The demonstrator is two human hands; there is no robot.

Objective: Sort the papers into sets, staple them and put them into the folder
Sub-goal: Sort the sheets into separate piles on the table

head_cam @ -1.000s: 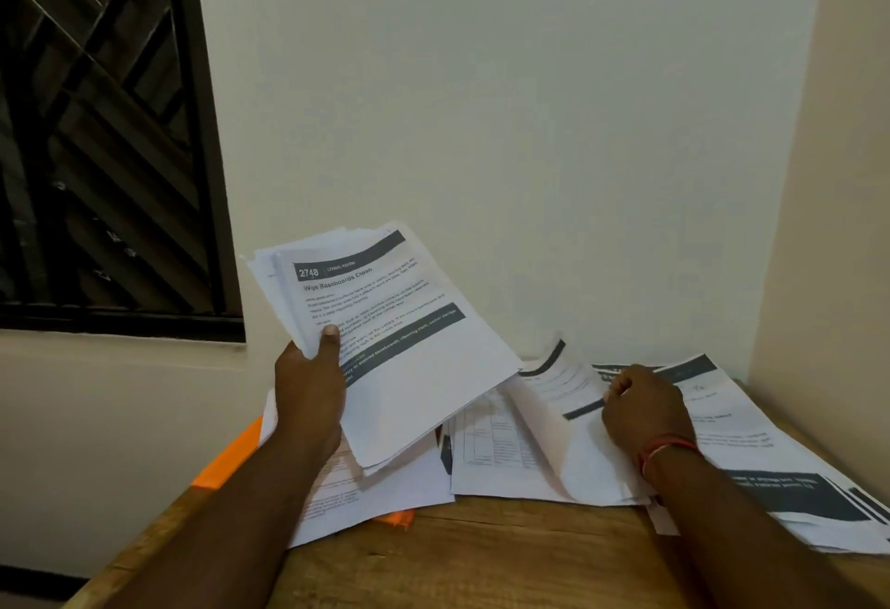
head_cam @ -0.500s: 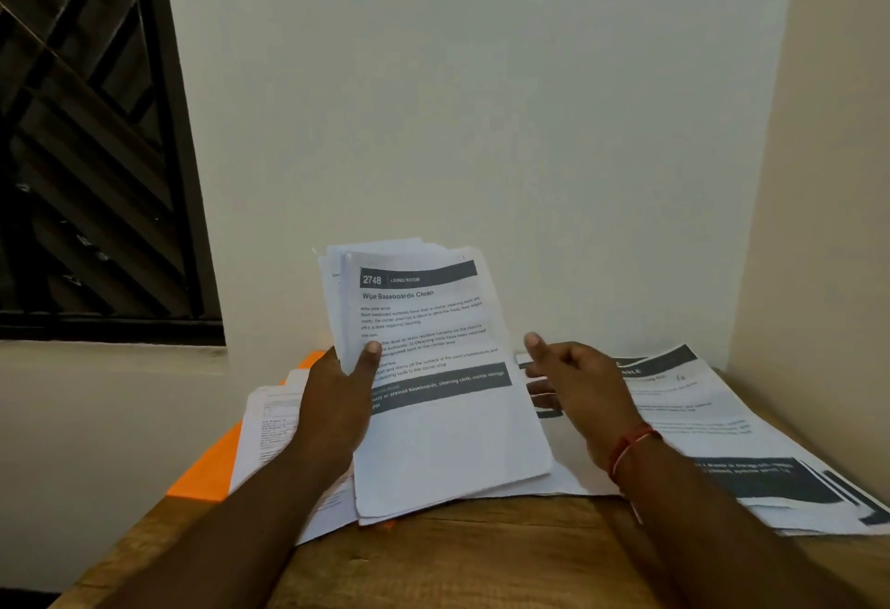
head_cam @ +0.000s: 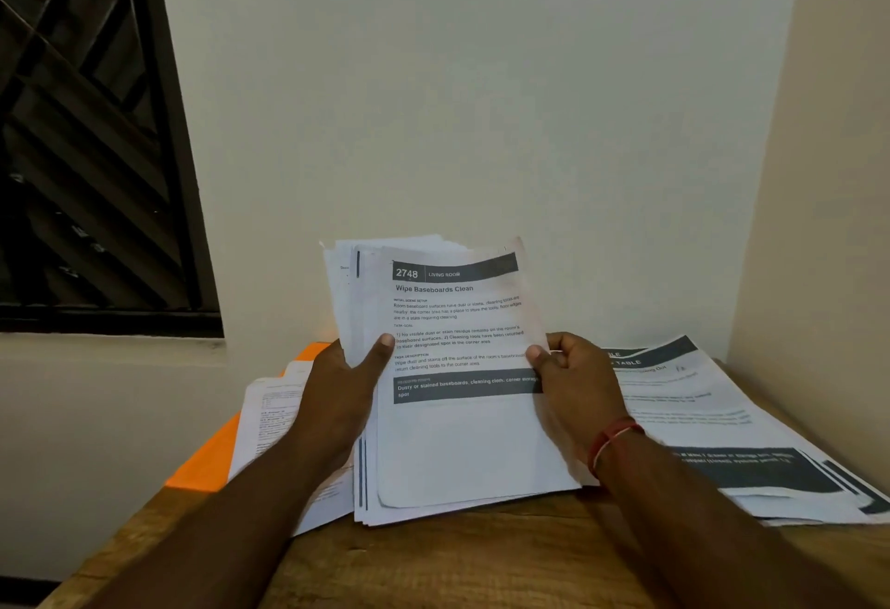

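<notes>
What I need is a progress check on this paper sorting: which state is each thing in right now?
held stack: raised, gripped at both sides, sheets unevenly aligned, no staple visible
left hand: grips the stack's left edge
right hand: grips the stack's right edge
right papers: loose, overlapping, flat on the table
left papers: lying on the folder
orange folder: flat, partly covered

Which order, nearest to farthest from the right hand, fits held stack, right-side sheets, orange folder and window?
1. held stack, in the grip of the right hand.
2. right-side sheets, just beside it.
3. orange folder, across at left.
4. window, far left wall.
</notes>
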